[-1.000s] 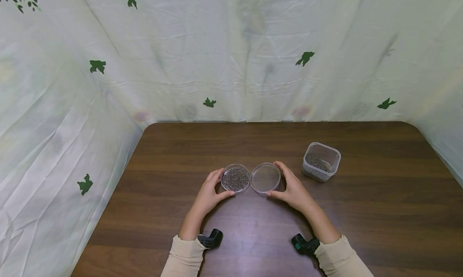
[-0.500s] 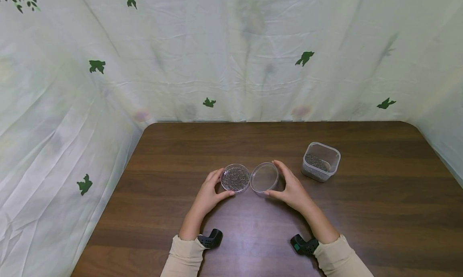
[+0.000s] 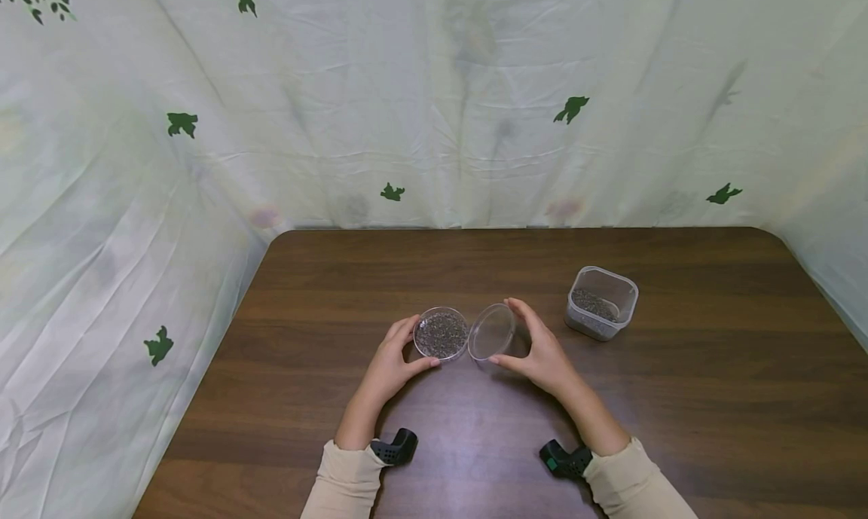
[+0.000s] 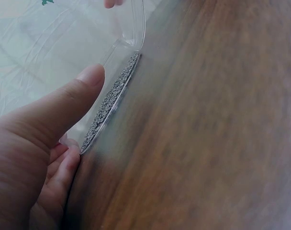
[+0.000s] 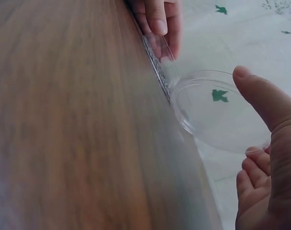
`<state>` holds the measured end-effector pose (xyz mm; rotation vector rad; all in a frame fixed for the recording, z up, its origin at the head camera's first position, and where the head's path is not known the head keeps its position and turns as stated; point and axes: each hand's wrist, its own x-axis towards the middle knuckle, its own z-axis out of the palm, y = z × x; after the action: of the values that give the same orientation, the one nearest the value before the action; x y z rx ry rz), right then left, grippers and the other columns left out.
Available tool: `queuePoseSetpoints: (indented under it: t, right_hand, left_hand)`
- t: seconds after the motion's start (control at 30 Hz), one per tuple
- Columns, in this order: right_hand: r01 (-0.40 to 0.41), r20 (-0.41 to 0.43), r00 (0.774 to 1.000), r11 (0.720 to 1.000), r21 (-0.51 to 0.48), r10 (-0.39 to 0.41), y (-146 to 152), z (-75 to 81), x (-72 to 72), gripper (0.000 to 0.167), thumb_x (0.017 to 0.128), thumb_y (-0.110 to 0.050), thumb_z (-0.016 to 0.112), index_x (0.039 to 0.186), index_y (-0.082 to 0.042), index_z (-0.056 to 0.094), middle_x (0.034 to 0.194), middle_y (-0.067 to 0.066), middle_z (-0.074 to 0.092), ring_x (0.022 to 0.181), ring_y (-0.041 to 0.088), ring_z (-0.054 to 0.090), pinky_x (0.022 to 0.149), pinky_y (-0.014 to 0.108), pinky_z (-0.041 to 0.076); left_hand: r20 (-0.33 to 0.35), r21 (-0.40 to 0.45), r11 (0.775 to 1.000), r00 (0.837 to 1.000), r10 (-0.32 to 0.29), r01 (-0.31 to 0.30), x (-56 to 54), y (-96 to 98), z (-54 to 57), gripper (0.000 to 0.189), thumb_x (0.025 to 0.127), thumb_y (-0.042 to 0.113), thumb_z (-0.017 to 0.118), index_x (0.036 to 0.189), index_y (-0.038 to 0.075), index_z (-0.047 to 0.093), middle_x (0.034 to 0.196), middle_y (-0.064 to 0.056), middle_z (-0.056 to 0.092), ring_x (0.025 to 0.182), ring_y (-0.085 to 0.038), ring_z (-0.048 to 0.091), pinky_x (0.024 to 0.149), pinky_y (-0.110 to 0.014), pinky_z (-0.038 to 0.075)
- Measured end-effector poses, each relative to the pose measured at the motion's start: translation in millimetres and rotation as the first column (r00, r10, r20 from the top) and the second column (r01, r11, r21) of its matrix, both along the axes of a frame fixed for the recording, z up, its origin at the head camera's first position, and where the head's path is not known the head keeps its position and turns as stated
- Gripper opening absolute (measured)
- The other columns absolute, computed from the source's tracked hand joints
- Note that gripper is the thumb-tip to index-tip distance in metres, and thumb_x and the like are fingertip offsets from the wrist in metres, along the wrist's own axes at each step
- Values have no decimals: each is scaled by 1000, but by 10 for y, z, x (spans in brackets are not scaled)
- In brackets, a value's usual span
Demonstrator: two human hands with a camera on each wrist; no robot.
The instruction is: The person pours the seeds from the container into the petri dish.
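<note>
A clear petri dish [image 3: 441, 334] filled with dark grey granules lies flat on the table. My left hand [image 3: 391, 364] grips its rim between thumb and fingers, as the left wrist view also shows with the granules [image 4: 110, 103] in a thin layer. Just to its right, my right hand [image 3: 542, 357] holds an empty clear round lid [image 3: 491, 332] by the rim. The lid is tilted, its right side raised and its left edge close by the filled dish. In the right wrist view the thumb and fingers pinch opposite sides of the lid [image 5: 207, 112].
A clear square plastic tub [image 3: 602, 303], partly filled with similar granules, stands to the right beyond my right hand. The brown wooden table [image 3: 353, 270] ends at a pale curtain [image 3: 434, 90] behind and on the sides.
The lid's right side has risen, so it tips up toward the filled dish. My right hand has shifted slightly left with it. The left hand and filled dish have stayed put.
</note>
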<state>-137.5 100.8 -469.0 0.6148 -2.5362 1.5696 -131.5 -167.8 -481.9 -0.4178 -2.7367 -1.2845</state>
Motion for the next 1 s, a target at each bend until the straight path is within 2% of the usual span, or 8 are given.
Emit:
queuePoseSetpoints:
  t: [0.17,0.3,0.53,0.7,1.0]
  right_hand:
    - [0,17,1000,999,-32,1,-44,26,-2,90,64,-25,82,137,-9,32,136,8,39,125,24,34,101,43,28]
    - [-3,44,999,998,-70,6,-90,68,-3,90,64,-17,82,137,-6,31,136,11,38,126,26,32,103,43,25]
    - [-24,36,999,994,-105,28,-201,365,103,85,65,-5,80,133,5,31,133,21,39,125,32,33,102,45,25]
    - [-49,24,998,989,-142,52,-240,392,98,86,64,-2,80,133,7,30,133,24,38,125,33,32,102,46,25]
    - [-80,13,996,983,-166,83,-286,331,55,89,62,-4,81,135,4,30,137,20,34,126,31,30,102,48,25]
  left_hand:
    - [3,0,1000,1000,0,0,2,1,9,82,67,29,79,132,-2,40,127,-16,42,105,-27,53,92,-38,40]
    - [7,-2,1000,1000,-2,2,2,2,15,82,67,29,79,132,-2,40,128,-16,42,106,-27,53,92,-38,40]
    - [15,-7,1000,1000,-1,2,5,5,16,82,68,29,78,133,-3,39,128,-17,42,107,-27,53,92,-37,41]
    - [28,-5,1000,1000,10,-9,4,12,17,82,67,28,79,133,-2,39,128,-16,42,107,-26,52,92,-35,41]
    - [31,-7,1000,999,13,-13,5,12,19,82,67,28,79,133,-1,40,128,-15,42,108,-26,52,92,-35,41]
